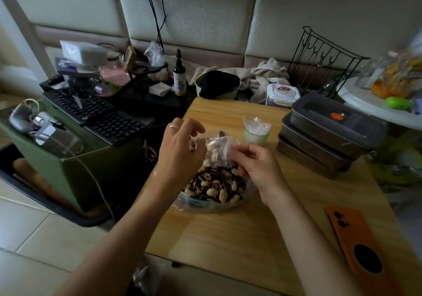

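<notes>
The small clear bag hangs just above the nut and seed mix, which lies heaped in a large clear bag spread open on the wooden table. The small clear bag already shows pale nuts and striped seeds through its film. The right hand pinches its right edge between thumb and fingertips and holds the mouth up. The left hand is curled around a handful of nuts at the bag's left edge, level with the opening; whether it also holds the film on that side cannot be told.

The step in hand looks like portioning: moving mix from the big pile into the little bag, one handful at a time. The next move calls for the mouth to be spread wide enough, then for the left fingers to loosen right over it so the pieces drop inside and not past the rim. Any spill would fall back onto the pile, so the risk is small.

A lined cup stands just behind, with stacked metal boxes farther right.
</notes>
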`<state>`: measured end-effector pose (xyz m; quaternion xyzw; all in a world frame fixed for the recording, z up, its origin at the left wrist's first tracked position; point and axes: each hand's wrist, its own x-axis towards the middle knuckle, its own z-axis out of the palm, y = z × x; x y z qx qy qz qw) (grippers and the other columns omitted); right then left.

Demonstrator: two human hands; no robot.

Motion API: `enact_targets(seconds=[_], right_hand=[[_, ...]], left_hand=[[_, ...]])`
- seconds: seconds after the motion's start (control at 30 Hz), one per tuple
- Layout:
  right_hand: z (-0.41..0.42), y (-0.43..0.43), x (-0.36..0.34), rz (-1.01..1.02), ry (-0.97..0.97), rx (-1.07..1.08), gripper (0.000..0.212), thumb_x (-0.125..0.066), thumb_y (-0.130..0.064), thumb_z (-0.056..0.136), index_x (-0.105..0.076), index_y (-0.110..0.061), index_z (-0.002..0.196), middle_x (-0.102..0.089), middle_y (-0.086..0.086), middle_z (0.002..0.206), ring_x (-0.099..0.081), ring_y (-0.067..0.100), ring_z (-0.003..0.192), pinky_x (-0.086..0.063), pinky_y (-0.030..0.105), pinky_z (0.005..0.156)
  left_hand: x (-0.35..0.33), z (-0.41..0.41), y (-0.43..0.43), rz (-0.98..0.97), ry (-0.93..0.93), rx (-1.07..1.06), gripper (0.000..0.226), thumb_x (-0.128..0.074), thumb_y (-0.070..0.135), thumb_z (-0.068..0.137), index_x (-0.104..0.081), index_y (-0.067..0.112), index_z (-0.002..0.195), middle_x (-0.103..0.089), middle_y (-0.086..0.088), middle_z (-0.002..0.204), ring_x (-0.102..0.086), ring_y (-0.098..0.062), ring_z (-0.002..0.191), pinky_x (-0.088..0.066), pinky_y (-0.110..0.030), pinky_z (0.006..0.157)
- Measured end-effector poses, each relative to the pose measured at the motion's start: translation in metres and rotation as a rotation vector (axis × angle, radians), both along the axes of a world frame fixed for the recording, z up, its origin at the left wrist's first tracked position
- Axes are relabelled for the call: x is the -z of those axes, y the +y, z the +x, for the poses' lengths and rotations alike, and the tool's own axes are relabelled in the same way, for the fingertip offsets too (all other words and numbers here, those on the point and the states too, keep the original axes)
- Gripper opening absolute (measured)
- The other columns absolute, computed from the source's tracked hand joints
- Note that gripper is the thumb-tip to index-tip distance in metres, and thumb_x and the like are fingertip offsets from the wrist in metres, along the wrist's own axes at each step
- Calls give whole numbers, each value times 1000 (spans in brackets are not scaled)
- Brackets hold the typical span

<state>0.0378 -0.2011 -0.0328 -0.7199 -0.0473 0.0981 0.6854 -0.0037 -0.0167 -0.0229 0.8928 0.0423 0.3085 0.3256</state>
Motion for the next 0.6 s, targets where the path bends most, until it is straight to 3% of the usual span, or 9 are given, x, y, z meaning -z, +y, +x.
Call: enact_targets(seconds=[0.07,0.13,0.2,0.33,0.53,0.6], right_hand=[[0,2,1,-19,-37,-1,9,-78,-18,91,-75,-13,98,-73,0,84,-60,1,59,-50,16,57],[-1,4,1,-87,-123,-29,10,-78,-25,91,-74,-16,95,-74,-2,87,-65,1,70,-53,16,62],[-3,7,3,-170,-225,-51,12,-78,-29,92,-73,-18,93,-74,-3,86,-68,5,78,-56,18,68],[-6,11,6,-261,-326,-84,13,-78,-27,93,-72,-16,90,-74,1,82,-71,17,80,-58,27,70],[-1,7,5,-232,-313,-59,14,-77,-23,92,-66,-17,87,-69,-4,81,-65,6,76,-56,22,71],[-1,6,6,-301,-369,0,14,-77,-23,93,-65,-18,88,-68,-4,83,-64,6,78,-55,21,71]], left_hand=[[-5,-5,-11,-18,-5,49,6,-67,21,91,-62,21,94,-56,7,93,-52,-10,84,-41,-18,70],[-4,-9,-22,-154,84,98,10,-66,27,94,-64,19,88,-62,8,82,-57,-8,74,-46,-21,61],[2,-9,-29,-315,189,129,14,-67,33,95,-68,21,89,-67,7,77,-63,-3,70,-53,-19,62],[2,-7,-31,-508,267,127,11,-69,27,95,-77,19,90,-75,5,77,-72,-6,71,-64,-33,72],[-6,-13,-26,-615,285,107,12,-68,16,96,-78,12,90,-76,-2,75,-75,-12,69,-65,-39,74],[-6,-12,-25,-548,270,42,11,-69,13,93,-77,13,85,-75,-1,70,-74,-11,65,-65,-37,69]])
